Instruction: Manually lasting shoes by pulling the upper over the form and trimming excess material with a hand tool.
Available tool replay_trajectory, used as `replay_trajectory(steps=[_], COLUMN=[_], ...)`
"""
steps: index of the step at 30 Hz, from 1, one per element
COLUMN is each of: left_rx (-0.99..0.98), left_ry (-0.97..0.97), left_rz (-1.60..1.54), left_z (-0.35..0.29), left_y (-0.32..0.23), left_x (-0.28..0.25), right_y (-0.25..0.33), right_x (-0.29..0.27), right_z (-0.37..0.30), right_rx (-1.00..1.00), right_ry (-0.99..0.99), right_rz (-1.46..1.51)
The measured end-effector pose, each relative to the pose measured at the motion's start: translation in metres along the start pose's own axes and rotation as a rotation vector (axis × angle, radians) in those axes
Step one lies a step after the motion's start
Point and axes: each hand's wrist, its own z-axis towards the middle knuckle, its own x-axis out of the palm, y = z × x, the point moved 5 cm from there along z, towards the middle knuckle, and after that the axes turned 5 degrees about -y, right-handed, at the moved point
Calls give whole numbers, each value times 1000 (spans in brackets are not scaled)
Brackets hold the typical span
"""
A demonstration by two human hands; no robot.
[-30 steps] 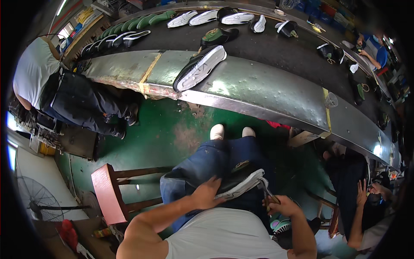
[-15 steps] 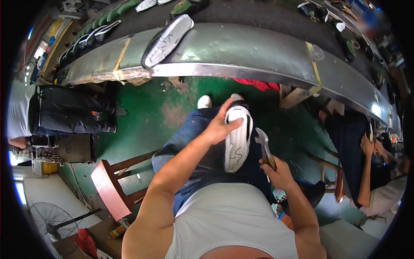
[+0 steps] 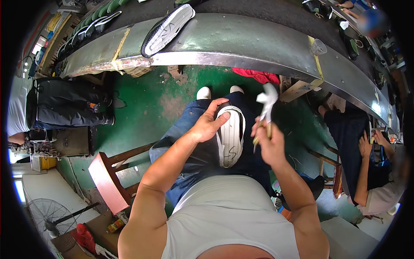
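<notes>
green floor [image 3: 138, 116], left hand [image 3: 206, 128] around shoe [image 3: 230, 140], right hand [image 3: 272, 144] around blurred, probable pincers [image 3: 267, 105]

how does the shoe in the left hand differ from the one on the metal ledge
The held shoe is gripped by the left hand; the ledge shoe lies on the metal ledge, no hand on it. The held shoe runs nearly straight up the picture, while the ledge shoe slants up to the right. Both show a pale sole with dark marks.

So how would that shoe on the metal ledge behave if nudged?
The shoe would probably slide, since the metal ledge looks shiny. It might rock, its pale sole facing up, and could tip off, lying near the front edge.
</notes>
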Motion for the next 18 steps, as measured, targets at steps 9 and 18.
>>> replay_trajectory(steps=[9, 18], left_rx=[-62, 34], left_ry=[-75, -107], left_rz=[-64, -6], left_z=[-1, 4], left_y=[2, 11], left_x=[-5, -13], right_y=[0, -35], right_x=[2, 10], right_z=[-28, 15], right_rx=[420, 76], right_ry=[510, 431], right_rz=[-7, -578])
